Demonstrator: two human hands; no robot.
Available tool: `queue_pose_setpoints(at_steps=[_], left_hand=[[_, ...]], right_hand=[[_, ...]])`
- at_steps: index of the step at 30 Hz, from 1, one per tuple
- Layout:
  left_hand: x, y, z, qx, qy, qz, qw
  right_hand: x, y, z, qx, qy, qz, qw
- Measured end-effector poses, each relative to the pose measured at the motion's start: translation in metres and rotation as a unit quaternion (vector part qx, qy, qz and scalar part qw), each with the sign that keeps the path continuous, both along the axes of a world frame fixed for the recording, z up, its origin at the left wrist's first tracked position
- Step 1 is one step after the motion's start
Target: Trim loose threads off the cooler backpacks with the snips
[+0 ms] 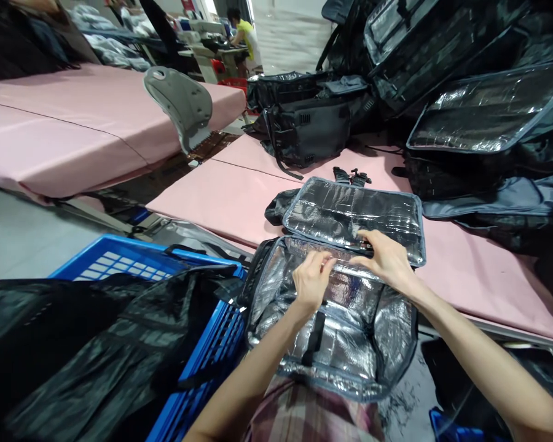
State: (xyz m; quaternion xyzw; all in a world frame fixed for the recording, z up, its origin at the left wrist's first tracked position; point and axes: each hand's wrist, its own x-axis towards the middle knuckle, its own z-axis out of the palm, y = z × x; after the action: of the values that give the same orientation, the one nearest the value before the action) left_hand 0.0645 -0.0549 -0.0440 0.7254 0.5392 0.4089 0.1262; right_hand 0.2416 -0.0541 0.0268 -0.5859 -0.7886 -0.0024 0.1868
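A black insulated bag with a silver foil lining lies open at the pink table's edge, nearest my body. Its lid, covered in clear film with grey-blue piping, is folded back onto the table. Over the back edge of the lining is my left hand, thumb and fingers pinched together; whatever they grip is too small to make out. Close beside it, my right hand has thumb and forefinger spread apart by the hinge between lid and body. A dark strap crosses the lining inside.
On my left, a blue plastic crate holds dark camouflage bags. More black bags are piled across the pink table behind and to the right. A grey chair back stands between two tables. Far off, a person sits at a machine.
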Motion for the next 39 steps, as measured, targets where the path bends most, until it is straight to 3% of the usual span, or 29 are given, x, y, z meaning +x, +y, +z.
queue_pose_setpoints(at_steps=[6, 10, 12, 16, 21, 28, 39], left_hand=[[0.012, 0.005, -0.010, 0.121, 0.079, 0.023, 0.989], [0.022, 0.006, -0.011, 0.129, 0.107, 0.003, 0.986], [0.022, 0.006, -0.007, 0.087, 0.094, -0.004, 0.992], [0.014, 0.003, 0.004, -0.006, 0.054, -0.074, 0.996], [0.010, 0.002, 0.011, -0.056, -0.031, -0.112, 0.992], [0.013, 0.002, 0.013, -0.068, -0.082, -0.120, 0.987], [0.015, 0.004, 0.014, -0.085, -0.114, -0.123, 0.982]], right_hand=[[-0.013, 0.031, -0.002, -0.217, 0.090, -0.052, 0.971], [-0.008, 0.037, -0.002, -0.239, 0.100, -0.062, 0.964], [-0.002, 0.029, -0.001, -0.195, 0.100, -0.056, 0.974], [0.015, 0.001, 0.002, 0.035, -0.015, -0.021, 0.999], [0.017, -0.017, 0.001, 0.187, -0.231, 0.088, 0.951], [0.006, -0.008, 0.000, 0.233, -0.294, 0.148, 0.915], [0.006, -0.008, 0.001, 0.232, -0.304, 0.138, 0.914]])
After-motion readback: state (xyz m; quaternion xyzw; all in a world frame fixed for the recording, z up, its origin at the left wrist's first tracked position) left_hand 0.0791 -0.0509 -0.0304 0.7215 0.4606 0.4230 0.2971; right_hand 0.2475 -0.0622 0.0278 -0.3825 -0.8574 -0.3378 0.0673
